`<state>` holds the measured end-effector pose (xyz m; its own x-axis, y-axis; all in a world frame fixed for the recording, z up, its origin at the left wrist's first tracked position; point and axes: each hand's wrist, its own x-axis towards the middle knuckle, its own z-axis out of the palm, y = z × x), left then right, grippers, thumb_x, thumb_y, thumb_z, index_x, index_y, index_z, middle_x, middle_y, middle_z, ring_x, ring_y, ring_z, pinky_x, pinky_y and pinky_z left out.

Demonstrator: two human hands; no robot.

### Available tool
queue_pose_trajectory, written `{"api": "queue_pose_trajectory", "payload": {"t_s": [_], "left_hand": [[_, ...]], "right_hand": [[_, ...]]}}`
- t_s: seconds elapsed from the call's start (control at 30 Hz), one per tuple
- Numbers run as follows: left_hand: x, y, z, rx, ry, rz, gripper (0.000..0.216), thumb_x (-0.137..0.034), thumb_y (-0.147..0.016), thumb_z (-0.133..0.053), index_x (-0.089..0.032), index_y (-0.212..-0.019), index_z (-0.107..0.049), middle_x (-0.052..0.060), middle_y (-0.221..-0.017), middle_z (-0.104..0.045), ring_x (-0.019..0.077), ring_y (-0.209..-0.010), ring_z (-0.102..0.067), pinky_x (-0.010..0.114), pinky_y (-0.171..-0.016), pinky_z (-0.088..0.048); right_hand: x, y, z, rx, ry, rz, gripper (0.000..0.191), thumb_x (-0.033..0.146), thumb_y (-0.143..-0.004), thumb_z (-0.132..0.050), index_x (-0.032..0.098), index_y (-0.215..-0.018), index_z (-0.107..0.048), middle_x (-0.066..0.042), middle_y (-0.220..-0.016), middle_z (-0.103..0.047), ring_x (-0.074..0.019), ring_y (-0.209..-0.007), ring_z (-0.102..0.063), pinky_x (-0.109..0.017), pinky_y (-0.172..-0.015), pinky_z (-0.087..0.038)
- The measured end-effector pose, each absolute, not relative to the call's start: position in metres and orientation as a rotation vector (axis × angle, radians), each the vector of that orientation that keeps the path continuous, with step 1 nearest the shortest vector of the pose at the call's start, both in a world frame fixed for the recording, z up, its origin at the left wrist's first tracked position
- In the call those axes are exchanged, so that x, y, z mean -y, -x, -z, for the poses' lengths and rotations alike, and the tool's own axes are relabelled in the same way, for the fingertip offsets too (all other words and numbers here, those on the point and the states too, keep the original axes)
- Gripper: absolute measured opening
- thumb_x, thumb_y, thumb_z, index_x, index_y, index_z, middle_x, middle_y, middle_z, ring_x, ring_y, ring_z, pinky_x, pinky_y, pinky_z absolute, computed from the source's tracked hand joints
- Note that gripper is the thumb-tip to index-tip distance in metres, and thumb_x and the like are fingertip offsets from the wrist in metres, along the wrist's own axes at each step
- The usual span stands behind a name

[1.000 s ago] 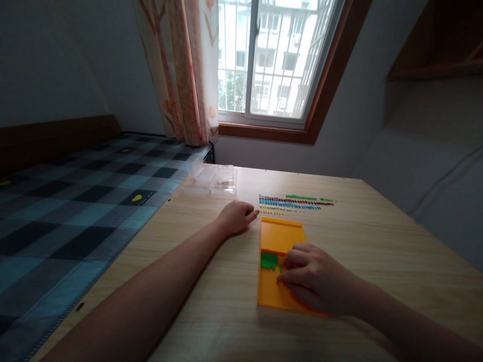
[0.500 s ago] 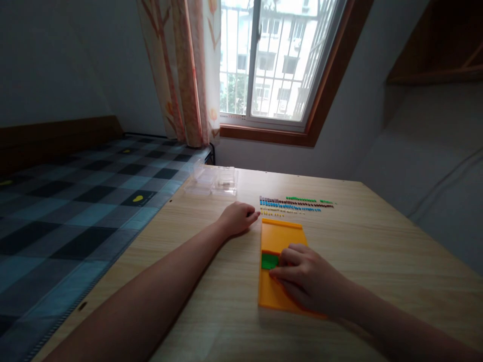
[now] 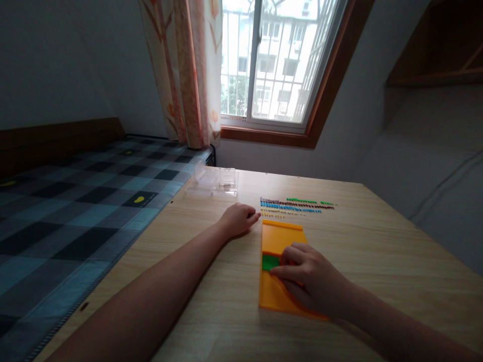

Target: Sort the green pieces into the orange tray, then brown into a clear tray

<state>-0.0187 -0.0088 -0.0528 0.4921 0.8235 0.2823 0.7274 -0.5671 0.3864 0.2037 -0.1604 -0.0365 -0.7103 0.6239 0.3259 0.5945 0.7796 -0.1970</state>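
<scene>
My right hand (image 3: 307, 269) is closed over the right side of an orange plastic tray (image 3: 281, 234), its thumb and fingers pinched at a green ridged block (image 3: 270, 262) set across the tray's middle. Whatever sits between those fingertips is too small or hidden to make out. My left hand (image 3: 238, 219) rests on the table just beyond the tray's left far corner, with its fingers curled in. Its fingertips are beside the near end of a row of tiny yellow pieces (image 3: 272, 215); what they hold, if anything, is hidden.
Behind the tray lie rows of tiny blue pieces (image 3: 289, 206), dark brown pieces (image 3: 302, 203) and green pieces (image 3: 302, 200). Clear plastic boxes (image 3: 213, 182) stand at the wooden table's (image 3: 377, 251) far left. A checked bed (image 3: 94, 201) adjoins its left edge.
Both hands and the tray keep nearly the same places. The whole view has shifted very slightly.
</scene>
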Motion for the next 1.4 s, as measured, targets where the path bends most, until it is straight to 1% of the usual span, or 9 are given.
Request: {"api": "queue_pose_trajectory", "payload": {"t_s": [0.13, 0.2, 0.33, 0.57, 0.83, 1.03, 1.4], "left_hand": [[0.0089, 0.0189, 0.0531, -1.328, -2.530, -0.649, 0.047, -0.045, -0.091, -0.048, -0.019, -0.053, -0.057, 0.002, -0.052, -0.055, 0.0130, -0.051, -0.038, 0.030, -0.054, -0.022], [0.0091, 0.0188, 0.0530, -1.335, -2.530, -0.646, 0.047, -0.045, -0.091, -0.048, -0.019, -0.054, -0.058, 0.002, -0.054, -0.057, 0.0133, -0.052, -0.039, 0.031, -0.054, -0.022], [0.0097, 0.0186, 0.0524, -1.353, -2.520, -0.628, 0.046, -0.045, -0.091, -0.048, -0.019, -0.055, -0.060, 0.003, -0.055, -0.059, 0.0139, -0.053, -0.041, 0.031, -0.056, -0.022], [0.0103, 0.0184, 0.0517, -1.331, -2.529, -0.648, 0.047, -0.044, -0.092, -0.048, -0.019, -0.053, -0.055, 0.002, -0.053, -0.055, 0.0123, -0.051, -0.037, 0.030, -0.055, -0.021], [0.0091, 0.0187, 0.0523, -1.340, -2.539, -0.627, 0.047, -0.045, -0.092, -0.048, -0.019, -0.054, -0.056, 0.002, -0.053, -0.055, 0.0129, -0.051, -0.038, 0.030, -0.055, -0.021], [0.0086, 0.0190, 0.0526, -1.333, -2.538, -0.629, 0.046, -0.044, -0.092, -0.048, -0.019, -0.053, -0.056, 0.002, -0.053, -0.056, 0.0128, -0.051, -0.039, 0.030, -0.055, -0.021], [0.0082, 0.0192, 0.0544, -1.345, -2.550, -0.645, 0.048, -0.046, -0.092, -0.048, -0.019, -0.054, -0.058, 0.002, -0.055, -0.058, 0.0126, -0.051, -0.039, 0.030, -0.054, -0.021]], "right_hand": [[0.1593, -0.2025, 0.0386, 2.624, 0.947, -0.138, 0.023, 0.017, -0.089, -0.055, 0.025, -0.099, -0.075, -0.006, -0.086, -0.059, -0.0191, -0.078, -0.051, -0.034, -0.071, -0.040], [0.1591, -0.2029, 0.0391, 2.619, 0.958, -0.152, 0.024, 0.017, -0.089, -0.055, 0.025, -0.100, -0.075, -0.006, -0.087, -0.060, -0.0196, -0.079, -0.051, -0.035, -0.072, -0.040], [0.1598, -0.2038, 0.0388, 2.591, 0.943, -0.150, 0.025, 0.020, -0.093, -0.052, 0.024, -0.103, -0.074, -0.007, -0.086, -0.060, -0.0197, -0.078, -0.050, -0.034, -0.072, -0.040], [0.1603, -0.2018, 0.0399, 2.611, 0.938, -0.167, 0.027, 0.019, -0.090, -0.054, 0.026, -0.107, -0.074, -0.006, -0.086, -0.059, -0.0194, -0.076, -0.049, -0.033, -0.069, -0.038], [0.1594, -0.2030, 0.0390, 2.597, 0.947, -0.178, 0.024, 0.019, -0.092, -0.053, 0.024, -0.102, -0.074, -0.007, -0.088, -0.060, -0.0198, -0.079, -0.050, -0.034, -0.073, -0.040], [0.1585, -0.2038, 0.0398, 2.588, 0.949, -0.185, 0.025, 0.019, -0.092, -0.054, 0.026, -0.106, -0.073, -0.006, -0.086, -0.060, -0.0198, -0.078, -0.050, -0.034, -0.071, -0.039], [0.1581, -0.2034, 0.0430, 2.591, 0.962, -0.197, 0.024, 0.018, -0.091, -0.054, 0.026, -0.104, -0.073, -0.006, -0.087, -0.060, -0.0195, -0.078, -0.050, -0.034, -0.072, -0.039]]}}
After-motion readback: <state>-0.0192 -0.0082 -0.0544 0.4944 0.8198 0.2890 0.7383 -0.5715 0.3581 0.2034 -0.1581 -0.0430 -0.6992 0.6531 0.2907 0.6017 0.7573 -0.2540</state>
